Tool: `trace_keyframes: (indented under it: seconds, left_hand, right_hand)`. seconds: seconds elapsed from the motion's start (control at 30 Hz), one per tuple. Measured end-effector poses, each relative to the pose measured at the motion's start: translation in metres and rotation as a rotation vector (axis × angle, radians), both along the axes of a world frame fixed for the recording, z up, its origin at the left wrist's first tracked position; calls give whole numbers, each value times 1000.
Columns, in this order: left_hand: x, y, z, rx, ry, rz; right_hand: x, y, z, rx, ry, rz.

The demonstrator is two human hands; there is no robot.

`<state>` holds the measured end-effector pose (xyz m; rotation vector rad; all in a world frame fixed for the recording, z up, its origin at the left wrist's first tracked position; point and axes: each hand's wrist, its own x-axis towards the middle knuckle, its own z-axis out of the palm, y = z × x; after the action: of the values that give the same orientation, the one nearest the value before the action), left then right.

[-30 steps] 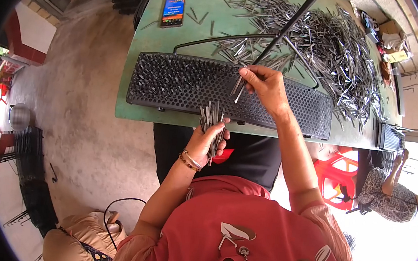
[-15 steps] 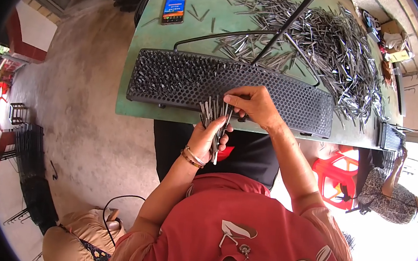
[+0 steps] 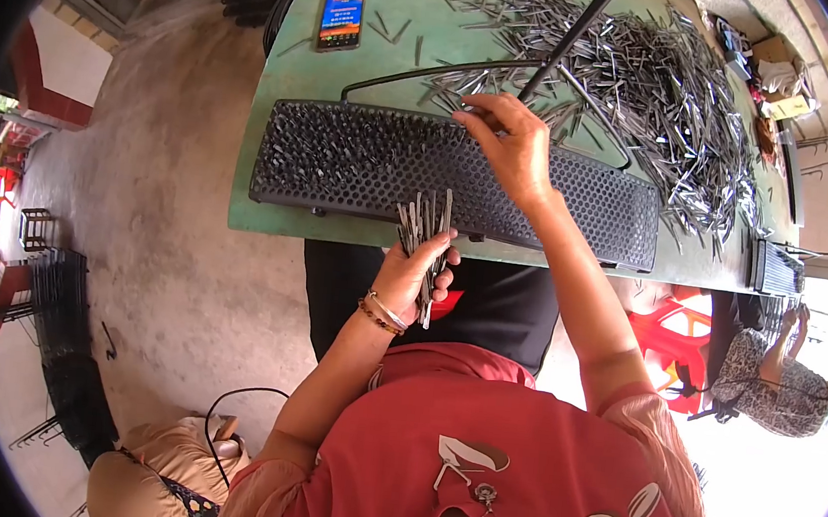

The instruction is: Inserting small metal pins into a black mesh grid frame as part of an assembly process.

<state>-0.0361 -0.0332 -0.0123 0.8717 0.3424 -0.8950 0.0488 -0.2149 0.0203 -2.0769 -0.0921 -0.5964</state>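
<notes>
A long black perforated panel [image 3: 580, 190] lies along the table's near edge. Thin dark strips [image 3: 325, 145] stand packed in the holes of its left part; bare holes show to the right. Just off the panel's front edge, my left hand [image 3: 415, 277] is closed round a bundle of thin metal strips [image 3: 418, 216], their ends fanned out toward the panel. Over the panel's far middle, my right hand [image 3: 516, 154] is pinched, thumb against fingers. Whatever sits between those fingertips is too small to make out.
A large heap of loose metal strips [image 3: 668, 104] covers the far right of the green table [image 3: 302, 73]. A phone [image 3: 341, 20] lies far left. A black rod [image 3: 569, 44] slants up behind the panel. Red stools [image 3: 670, 338] and another person [image 3: 771, 383] are at the right.
My right hand has moved from beside the bundle, away from me, to the panel's far edge. My left hand has stayed in place with its strips.
</notes>
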Motion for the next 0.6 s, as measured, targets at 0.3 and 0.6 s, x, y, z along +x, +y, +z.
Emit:
trace_keyframes:
  seconds: [0.3,0.6]
  left_hand:
    - [1,3,0,-4,-15,-5]
    - [1,4,1,7,-23,-15]
  right_hand:
    - [7,5,-20,-146,-116,-10]
    - [8,1,-32,-347,-237,38]
